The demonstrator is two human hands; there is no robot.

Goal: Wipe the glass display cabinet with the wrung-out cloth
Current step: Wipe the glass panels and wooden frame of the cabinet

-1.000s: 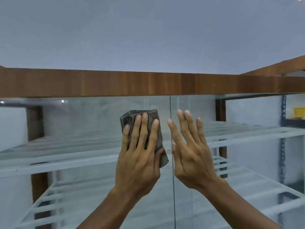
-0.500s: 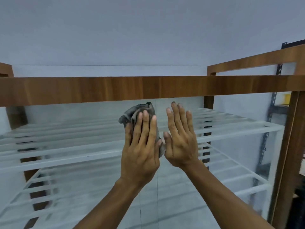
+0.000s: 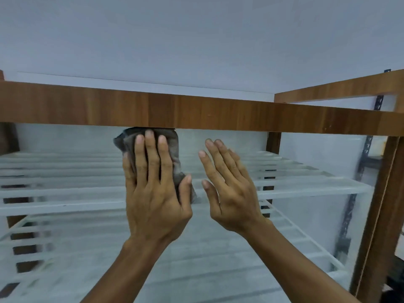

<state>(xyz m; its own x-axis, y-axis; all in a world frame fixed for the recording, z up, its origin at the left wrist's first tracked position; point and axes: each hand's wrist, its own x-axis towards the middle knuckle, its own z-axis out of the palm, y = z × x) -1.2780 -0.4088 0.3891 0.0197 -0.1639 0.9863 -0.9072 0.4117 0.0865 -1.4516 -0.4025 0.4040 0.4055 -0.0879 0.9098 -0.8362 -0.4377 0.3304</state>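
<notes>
Here the grey cloth [image 3: 172, 147] is pressed flat against the glass front [image 3: 87, 138] of the display cabinet by the left hand [image 3: 153, 193]. Four fingers are laid straight and close together over it, and the thumb is set along its edge at 4 o'clock. Nothing is clenched: the cloth is pinned under palm and fingers rather than grasped. At 12 o'clock the cloth's top edge is tucked right up against the wooden top rail [image 3: 218, 114]. At 3 o'clock of the left hand, near it but apart, the right hand [image 3: 231, 193] is held up released, fingers straight and slightly fanned, nothing held. Whether its palm is touching the glass cannot be told. Behind the glass, white slatted shelves [image 3: 306, 186] are seen running from 9 o'clock to 3 o'clock. A wooden corner post [image 3: 376, 215] is seen at the 4 o'clock edge of the view, with a dark slotted metal upright [image 3: 349, 215] at its 9 o'clock side.
</notes>
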